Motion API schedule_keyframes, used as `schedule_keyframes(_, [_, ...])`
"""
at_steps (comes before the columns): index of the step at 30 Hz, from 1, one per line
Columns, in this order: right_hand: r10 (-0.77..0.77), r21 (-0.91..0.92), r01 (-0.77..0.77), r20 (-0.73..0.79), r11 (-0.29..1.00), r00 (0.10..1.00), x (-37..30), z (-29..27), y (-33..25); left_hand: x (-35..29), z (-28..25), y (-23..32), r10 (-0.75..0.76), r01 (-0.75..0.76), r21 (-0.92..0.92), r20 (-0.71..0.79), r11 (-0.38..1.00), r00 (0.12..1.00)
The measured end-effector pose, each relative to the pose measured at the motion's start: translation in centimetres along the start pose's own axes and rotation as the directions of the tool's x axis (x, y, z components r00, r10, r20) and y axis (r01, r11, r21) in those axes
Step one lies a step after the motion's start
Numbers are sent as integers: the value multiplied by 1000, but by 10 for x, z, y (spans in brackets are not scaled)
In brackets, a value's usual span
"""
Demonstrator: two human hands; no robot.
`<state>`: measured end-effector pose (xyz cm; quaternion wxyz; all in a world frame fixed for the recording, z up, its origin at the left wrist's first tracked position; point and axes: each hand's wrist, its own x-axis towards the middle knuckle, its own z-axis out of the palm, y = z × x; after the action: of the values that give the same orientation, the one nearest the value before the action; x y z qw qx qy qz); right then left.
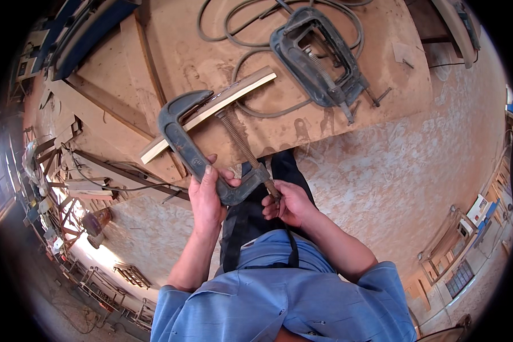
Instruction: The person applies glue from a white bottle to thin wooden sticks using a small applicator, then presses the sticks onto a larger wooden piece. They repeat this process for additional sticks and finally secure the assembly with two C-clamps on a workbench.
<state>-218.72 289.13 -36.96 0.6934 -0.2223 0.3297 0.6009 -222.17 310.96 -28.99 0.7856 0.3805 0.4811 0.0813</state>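
Observation:
My left hand point(208, 191) is wrapped round the lower frame of a dark grey C-clamp point(183, 142). At the end of the clamp's threaded screw point(237, 138), the fingers of my right hand point(288, 203) are closed on the screw's handle. Between the clamp's jaws lies a wooden strip point(229, 98), with a pale edge and a darker top, slanting across the table. The clamp's upper jaw reaches over the strip, and the screw tip is close to its near edge; whether it touches I cannot tell.
More C-clamps point(319, 57) lie together at the table's right, beside a looped grey hose point(251, 48). Long wooden boards point(139, 68) are on the brown tabletop point(393, 97) to the left. Wood pieces and a cable crowd the left side. The concrete floor point(393, 165) shows at right.

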Motion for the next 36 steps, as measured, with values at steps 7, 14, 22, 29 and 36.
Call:
schedule_keyframes(7, [-626, -948, 304, 294, -95, 722, -18, 29, 4, 3, -7, 2, -30, 30, -17, -29, 999, 999])
schedule_keyframes(14, [30, 257, -87, 217, 962, 976, -20, 23, 21, 2, -7, 0, -15, 15, -18, -11, 1000, 1000])
schedule_keyframes(22, [-612, -942, 311, 175, 122, 771, -28, 19, 14, 5, -7, 1, -9, 9, 4, 17, 1000, 1000])
schedule_keyframes(29, [-775, -941, 85, 319, -327, 546, -31, 31, 2, 14, 8, -5, -46, 47, -5, 53, 999, 998])
schedule_keyframes(36, [-618, -748, 511, 175, 422, 767, -20, 13, 6, 14, 18, -4, -63, 63, 10, 75, 998, 995])
